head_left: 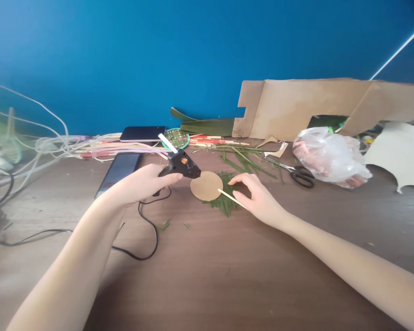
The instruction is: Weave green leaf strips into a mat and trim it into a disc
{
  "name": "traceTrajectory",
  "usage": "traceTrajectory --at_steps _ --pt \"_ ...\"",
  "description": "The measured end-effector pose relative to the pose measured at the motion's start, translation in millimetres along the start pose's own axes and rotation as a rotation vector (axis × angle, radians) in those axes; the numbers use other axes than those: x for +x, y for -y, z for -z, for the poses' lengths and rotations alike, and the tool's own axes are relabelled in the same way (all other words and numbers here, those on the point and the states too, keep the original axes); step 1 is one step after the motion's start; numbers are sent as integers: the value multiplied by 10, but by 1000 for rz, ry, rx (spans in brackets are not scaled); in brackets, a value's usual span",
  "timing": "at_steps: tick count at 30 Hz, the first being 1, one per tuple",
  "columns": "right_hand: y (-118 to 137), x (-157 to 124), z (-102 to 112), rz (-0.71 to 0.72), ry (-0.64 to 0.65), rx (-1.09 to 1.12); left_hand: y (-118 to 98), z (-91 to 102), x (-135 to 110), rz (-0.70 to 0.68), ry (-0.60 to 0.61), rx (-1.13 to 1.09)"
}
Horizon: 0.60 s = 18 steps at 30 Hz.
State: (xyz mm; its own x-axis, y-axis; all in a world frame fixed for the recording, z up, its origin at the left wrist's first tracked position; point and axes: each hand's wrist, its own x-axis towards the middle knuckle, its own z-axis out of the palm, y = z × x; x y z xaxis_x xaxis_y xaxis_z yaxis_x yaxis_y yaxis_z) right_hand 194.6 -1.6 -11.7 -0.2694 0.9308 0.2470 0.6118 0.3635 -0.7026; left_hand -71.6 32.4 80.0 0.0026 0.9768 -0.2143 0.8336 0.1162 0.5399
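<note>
My left hand is wrapped around a black hot glue gun. A white glue stick juts from the gun's back end, and its nozzle points at a round cardboard disc. That disc lies over a tuft of cut green leaf strips on the table. From the right, my right hand holds a thin pale wooden stick whose tip reaches the disc's right edge. The thumb and index finger are apart, and the lower fingers are hidden beneath the hand.
A black cord loops across the table's left side. Black-handled scissors lie beside a plastic bag. Folded cardboard stands by the blue wall. Farther left are a dark tablet, a green round container and tangled white cables.
</note>
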Motion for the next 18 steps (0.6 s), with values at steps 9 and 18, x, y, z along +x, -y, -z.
traceTrajectory --at_steps 9,18 --pt "-4 -3 0 -5 -2 -7 -76 125 -118 -45 134 219" --pt "2 0 -8 -4 -1 -3 -68 83 -50 -112 118 149"
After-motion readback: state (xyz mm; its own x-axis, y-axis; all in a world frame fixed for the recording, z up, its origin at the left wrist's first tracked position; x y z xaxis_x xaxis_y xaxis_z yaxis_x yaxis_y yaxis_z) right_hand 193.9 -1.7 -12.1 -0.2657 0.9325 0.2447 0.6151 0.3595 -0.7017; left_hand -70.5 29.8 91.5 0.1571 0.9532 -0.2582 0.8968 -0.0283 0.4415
